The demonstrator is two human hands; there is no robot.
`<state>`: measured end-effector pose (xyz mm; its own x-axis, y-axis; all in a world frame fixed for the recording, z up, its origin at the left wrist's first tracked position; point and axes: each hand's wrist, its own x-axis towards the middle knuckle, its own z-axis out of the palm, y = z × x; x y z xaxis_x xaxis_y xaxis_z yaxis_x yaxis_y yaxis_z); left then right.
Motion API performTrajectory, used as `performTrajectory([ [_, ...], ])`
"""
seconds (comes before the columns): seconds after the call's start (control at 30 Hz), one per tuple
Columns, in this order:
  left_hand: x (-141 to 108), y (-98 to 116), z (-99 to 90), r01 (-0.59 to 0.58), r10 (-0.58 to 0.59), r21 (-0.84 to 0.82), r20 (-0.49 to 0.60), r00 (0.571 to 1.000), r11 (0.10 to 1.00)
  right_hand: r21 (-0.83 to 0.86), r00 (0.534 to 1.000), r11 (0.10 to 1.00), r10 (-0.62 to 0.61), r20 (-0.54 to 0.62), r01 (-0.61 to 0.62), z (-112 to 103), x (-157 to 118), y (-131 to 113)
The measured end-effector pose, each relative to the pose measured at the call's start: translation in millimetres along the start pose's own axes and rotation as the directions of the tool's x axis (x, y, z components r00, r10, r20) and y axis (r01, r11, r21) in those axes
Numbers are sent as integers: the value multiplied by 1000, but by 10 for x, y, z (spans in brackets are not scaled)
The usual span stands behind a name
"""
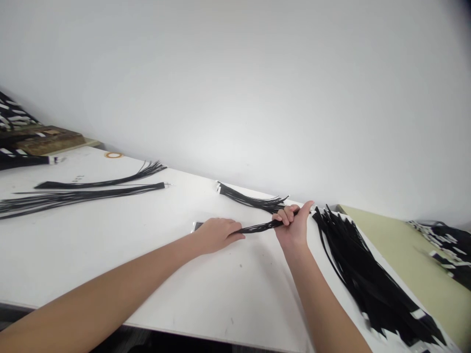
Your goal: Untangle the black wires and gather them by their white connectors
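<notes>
Black strands form the held bundle [259, 227], stretched between both hands above the white table [176, 289]. Left hand [220, 236] wrapped over it near its pale-tipped end [194, 226]; right hand [292, 226] has fingers curled round it, thumb sticking out. Just behind the held bundle: rear bundle [246, 197]. Right of it: big black pile [362, 274]. Well left of it: two splayed bundles [99, 184]. Risk: strands could snag or mix, since the rear bundle's loose ends lie right by the right hand.
</notes>
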<state>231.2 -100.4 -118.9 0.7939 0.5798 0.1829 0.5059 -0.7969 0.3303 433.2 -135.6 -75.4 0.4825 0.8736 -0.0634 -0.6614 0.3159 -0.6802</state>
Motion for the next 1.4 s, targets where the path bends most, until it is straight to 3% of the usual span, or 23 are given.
performTrajectory([
  [0.37,-7,-4,-37,72,-71,-35,31,997,997,60,994,997,-47,-96,53,-33,75,-136],
  [0.87,17,-16,-13,210,-210,2,-16,978,978,0,991,997,-72,-111,72,-54,121,-139],
  [1.17,-15,30,-33,151,-152,-32,-18,988,988,-14,995,997,-83,-61,82,-97,147,-154],
  [1.4,-45,99,-79,136,-136,-6,-38,990,991,72,999,997,-31,-39,34,-95,132,-181],
])
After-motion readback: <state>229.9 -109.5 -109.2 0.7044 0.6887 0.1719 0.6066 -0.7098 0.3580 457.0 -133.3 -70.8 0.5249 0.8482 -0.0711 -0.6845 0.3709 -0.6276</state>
